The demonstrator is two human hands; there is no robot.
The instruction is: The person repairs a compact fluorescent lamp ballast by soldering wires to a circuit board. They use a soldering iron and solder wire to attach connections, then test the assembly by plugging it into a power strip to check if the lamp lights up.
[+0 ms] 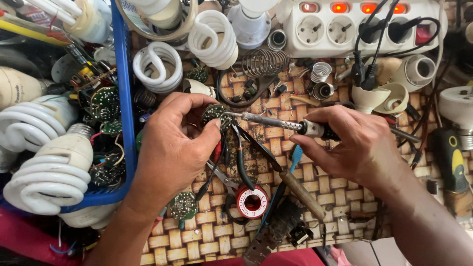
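Note:
My left hand (pixel 172 148) pinches a small round green circuit board (pixel 215 115) between thumb and fingers above the woven mat. In my right hand (pixel 354 145) I grip a soldering iron (pixel 276 121) by its dark handle, its metal tip touching the board's right edge. Below the two hands lie a red spool of solder wire (pixel 252 202), a wooden-handled tool (pixel 301 194) and a pair of pliers (pixel 224 178). Another round green board (pixel 183 205) rests on the mat by my left wrist.
A blue basket (pixel 125 113) at left holds spiral lamp tubes (pixel 47 184) and boards. More spiral tubes (pixel 213 38), a coil spring (pixel 263 62) and lamp bases (pixel 374 97) lie at the back. A white power strip (pixel 362 29) with lit red switches sits top right.

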